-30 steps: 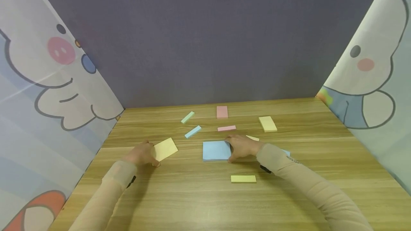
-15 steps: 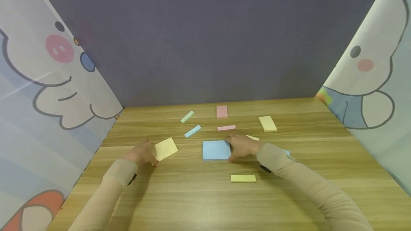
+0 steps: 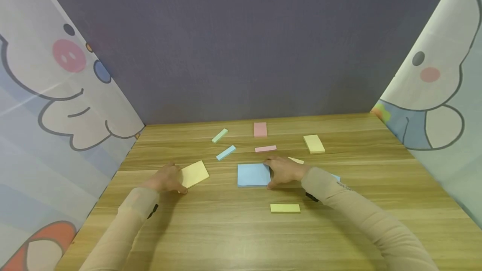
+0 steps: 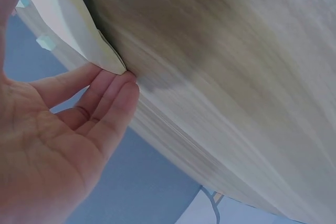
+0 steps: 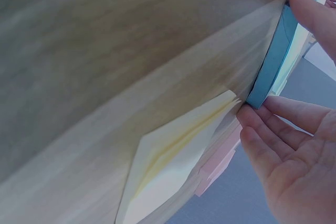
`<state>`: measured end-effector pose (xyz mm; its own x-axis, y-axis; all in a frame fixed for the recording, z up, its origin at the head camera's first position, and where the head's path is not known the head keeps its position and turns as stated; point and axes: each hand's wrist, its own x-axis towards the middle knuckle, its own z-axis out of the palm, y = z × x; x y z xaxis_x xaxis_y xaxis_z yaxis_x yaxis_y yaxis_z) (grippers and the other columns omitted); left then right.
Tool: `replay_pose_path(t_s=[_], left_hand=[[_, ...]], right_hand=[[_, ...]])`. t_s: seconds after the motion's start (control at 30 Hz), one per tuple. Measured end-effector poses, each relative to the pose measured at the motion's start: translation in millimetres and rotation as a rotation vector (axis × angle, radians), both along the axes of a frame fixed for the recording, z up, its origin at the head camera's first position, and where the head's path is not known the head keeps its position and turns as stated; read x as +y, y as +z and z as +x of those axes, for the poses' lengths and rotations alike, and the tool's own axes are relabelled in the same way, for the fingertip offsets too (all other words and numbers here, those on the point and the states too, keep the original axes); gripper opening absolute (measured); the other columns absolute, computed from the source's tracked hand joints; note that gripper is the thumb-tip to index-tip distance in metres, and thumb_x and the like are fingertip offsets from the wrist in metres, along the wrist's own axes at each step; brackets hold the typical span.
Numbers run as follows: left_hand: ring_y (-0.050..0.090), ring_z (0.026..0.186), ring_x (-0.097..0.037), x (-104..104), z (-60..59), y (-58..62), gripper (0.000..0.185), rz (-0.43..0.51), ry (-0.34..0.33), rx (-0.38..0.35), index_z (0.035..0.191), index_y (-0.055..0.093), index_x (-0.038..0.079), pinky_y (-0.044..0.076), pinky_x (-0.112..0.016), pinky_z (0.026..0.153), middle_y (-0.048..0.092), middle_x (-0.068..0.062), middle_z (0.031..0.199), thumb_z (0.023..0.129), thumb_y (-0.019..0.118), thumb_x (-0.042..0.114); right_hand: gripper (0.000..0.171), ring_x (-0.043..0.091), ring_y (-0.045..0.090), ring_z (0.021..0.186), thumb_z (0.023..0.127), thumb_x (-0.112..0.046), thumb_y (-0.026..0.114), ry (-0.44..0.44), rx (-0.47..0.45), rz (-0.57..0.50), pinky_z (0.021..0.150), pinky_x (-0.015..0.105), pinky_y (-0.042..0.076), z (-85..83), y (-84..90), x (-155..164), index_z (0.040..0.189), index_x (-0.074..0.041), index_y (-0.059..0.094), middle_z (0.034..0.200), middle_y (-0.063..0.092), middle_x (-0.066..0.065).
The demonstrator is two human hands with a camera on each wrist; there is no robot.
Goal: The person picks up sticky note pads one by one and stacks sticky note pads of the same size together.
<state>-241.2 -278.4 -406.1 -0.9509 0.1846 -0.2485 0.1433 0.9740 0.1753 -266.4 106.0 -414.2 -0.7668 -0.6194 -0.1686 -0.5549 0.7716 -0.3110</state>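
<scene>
Blue pad (image 3: 253, 175): frame centre, right hand (image 3: 284, 170) gripping
Yellow pad (image 3: 195, 173): left of centre, left hand (image 3: 165, 178) gripping
Hands: unmoved, both pads still held

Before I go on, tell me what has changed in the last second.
Nothing visibly moved on the table, and nothing was taken hold of or let go; the head view only shifted slightly. Unchanged: the left grip holds the left yellow sticky-note pad, the right grip holds the blue sticky-note pad, and the yellow strip and larger pink pad lie where they were.
</scene>
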Motion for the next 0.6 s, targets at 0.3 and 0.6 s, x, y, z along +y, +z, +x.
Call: replay_pose_path(t_s=[0.3,0.6], left_hand=[[0.052,0.084,-0.026,-2.6,0.3,-0.5,0.090,0.013,-0.014,0.012,0.120,0.049,-0.014,0.048,-0.047,0.080,0.051,-0.020,0.106,0.056,0.081,0.041],[0.054,0.092,-0.034,-3.4,3.6,2.6,0.093,0.013,-0.020,0.013,0.124,0.045,-0.014,0.048,-0.052,0.083,0.047,-0.030,0.117,0.060,0.080,0.044]], right_hand=[[0.086,0.036,0.040,0.127,0.068,-0.044,0.077,0.013,-0.003,0.003,0.104,0.047,0.035,0.6,1.1,0.9,0.133,0.002,0.044,0.140,0.039,0.020],[0.086,0.035,0.040,0.127,0.067,-0.044,0.078,0.008,-0.002,0.007,0.104,0.046,0.035,0.4,0.8,0.7,0.132,0.001,0.044,0.140,0.039,0.020]])
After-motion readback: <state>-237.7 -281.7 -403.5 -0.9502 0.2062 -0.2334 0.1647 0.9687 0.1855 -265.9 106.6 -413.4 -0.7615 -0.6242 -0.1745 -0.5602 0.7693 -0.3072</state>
